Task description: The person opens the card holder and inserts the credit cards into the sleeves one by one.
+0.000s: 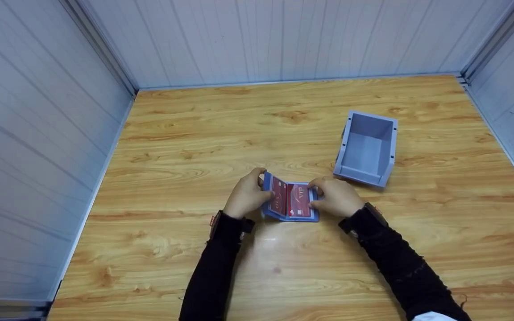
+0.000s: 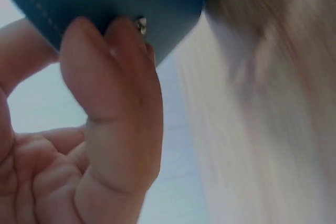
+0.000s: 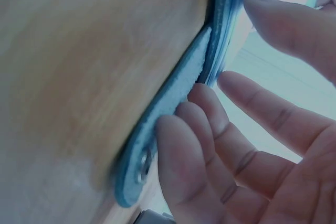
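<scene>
A blue card wallet (image 1: 291, 219) lies spread on the wooden table, with a red card marked VIP (image 1: 299, 200) in its right side and another red card (image 1: 278, 196) in the left side. My left hand (image 1: 247, 196) grips the raised left cover, thumb on the inside. In the left wrist view its fingers (image 2: 113, 93) lie against the stitched blue outside, beside a metal snap. My right hand (image 1: 337, 196) rests at the wallet's right edge, thumb and forefinger apart. Its other fingers touch the strap (image 3: 170, 100), which has a snap, in the right wrist view.
A grey plastic bin (image 1: 366, 147) stands behind and to the right of my right hand. White panel walls (image 1: 257, 40) border the wooden table (image 1: 185, 147) at the back and both sides.
</scene>
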Demonstrator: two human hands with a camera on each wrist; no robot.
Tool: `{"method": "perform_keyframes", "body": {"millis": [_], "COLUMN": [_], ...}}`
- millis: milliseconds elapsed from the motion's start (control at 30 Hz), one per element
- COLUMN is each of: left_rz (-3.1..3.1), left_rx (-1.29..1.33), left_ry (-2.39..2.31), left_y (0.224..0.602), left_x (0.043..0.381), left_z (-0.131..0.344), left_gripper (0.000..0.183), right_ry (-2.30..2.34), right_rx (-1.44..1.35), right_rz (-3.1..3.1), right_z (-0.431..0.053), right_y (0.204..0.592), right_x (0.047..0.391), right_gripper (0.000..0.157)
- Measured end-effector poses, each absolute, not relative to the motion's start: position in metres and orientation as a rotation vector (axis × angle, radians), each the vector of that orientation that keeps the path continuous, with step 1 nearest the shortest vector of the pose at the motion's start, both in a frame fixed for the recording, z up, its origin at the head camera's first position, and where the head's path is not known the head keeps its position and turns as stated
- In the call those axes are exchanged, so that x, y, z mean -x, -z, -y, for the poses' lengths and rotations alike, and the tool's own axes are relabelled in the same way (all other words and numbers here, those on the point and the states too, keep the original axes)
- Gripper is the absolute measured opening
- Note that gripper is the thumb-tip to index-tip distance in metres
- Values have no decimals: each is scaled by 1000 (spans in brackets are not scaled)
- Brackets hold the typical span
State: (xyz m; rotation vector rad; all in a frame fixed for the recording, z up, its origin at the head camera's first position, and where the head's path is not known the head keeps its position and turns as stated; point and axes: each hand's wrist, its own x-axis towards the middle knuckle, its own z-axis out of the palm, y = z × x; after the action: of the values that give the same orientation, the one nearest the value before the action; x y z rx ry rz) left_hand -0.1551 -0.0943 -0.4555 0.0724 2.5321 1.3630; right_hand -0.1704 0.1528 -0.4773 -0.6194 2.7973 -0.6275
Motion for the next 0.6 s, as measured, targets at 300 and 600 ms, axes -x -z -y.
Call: {"method": "perform_keyframes", "body": {"millis": [300, 600], "left_rz": [-2755, -2940], "left_rx": [-268, -522], "left_ry": [-1195, -964], "left_y": [452, 458], "left_x": [137, 123], "left_z": [61, 37], "left_gripper": [86, 84], "right_ry": [658, 669], "right_rx": [646, 631], "right_rz": [-2794, -2807], "right_z": [-153, -153], "right_y": [477, 476], "right_x": [171, 172], "right_gripper": [44, 38]}}
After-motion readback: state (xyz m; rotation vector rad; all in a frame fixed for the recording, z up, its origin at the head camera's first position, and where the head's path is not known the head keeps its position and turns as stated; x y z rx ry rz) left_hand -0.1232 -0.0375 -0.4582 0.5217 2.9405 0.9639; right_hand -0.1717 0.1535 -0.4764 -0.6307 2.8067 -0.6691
